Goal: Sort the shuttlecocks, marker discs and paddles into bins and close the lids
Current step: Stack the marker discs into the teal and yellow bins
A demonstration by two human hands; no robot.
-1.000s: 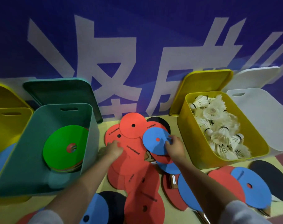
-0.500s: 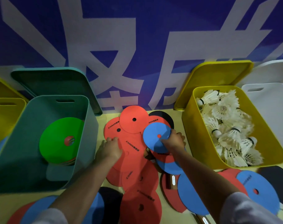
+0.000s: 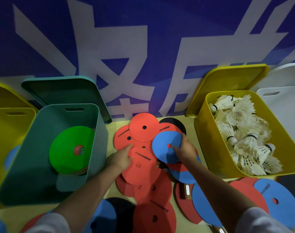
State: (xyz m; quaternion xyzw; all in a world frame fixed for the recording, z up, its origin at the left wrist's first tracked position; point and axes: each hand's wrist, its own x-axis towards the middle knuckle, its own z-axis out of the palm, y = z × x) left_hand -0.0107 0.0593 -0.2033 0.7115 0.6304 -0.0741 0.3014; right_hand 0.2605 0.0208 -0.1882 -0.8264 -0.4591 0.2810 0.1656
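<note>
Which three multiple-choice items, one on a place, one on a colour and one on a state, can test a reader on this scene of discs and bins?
1. Where are the shuttlecocks?
A. in the teal bin
B. in the yellow bin on the right
C. on the floor

2. What colour is the disc that the right hand holds?
A. blue
B. green
C. black

3. How does the lid of the teal bin stand?
A. shut on the bin
B. off, leaning behind the bin
C. flat under the discs

Key: 1 B, white feathers fill the yellow bin. 2 A, its fingers pinch the blue disc. 3 B, the teal lid stands against the wall.
</note>
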